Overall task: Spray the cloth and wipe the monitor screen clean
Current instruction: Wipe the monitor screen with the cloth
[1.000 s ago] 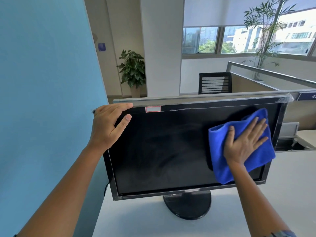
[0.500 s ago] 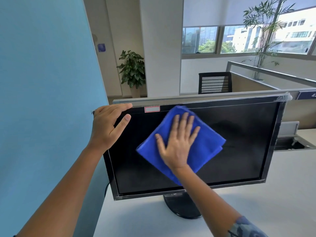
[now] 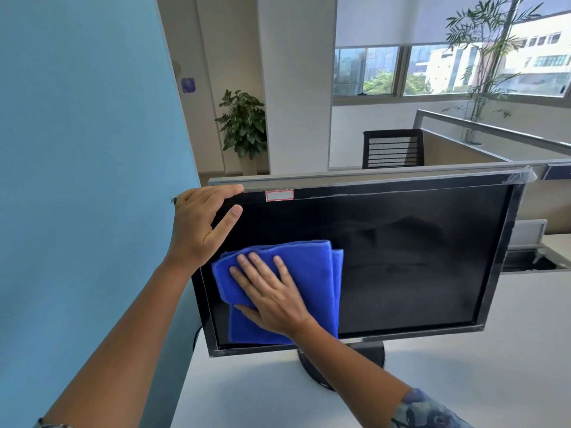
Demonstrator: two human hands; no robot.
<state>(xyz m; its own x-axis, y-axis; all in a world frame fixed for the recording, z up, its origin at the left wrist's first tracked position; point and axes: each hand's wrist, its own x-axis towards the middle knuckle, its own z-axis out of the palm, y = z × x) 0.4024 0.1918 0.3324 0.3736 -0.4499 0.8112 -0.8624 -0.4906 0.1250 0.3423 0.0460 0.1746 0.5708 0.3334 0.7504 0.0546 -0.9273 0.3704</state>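
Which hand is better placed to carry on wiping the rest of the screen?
Right. The right hand lies flat on the blue cloth against the monitor screen; the left hand grips the top left corner, steadying it.

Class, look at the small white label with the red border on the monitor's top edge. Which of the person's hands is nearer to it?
Left. The left hand grips the monitor's top corner just beside the label. The right hand is lower, pressing the blue cloth on the screen.

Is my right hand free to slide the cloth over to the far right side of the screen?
Probably yes: the right hand lies flat on the blue cloth, and the screen to its right shows nothing in the way.
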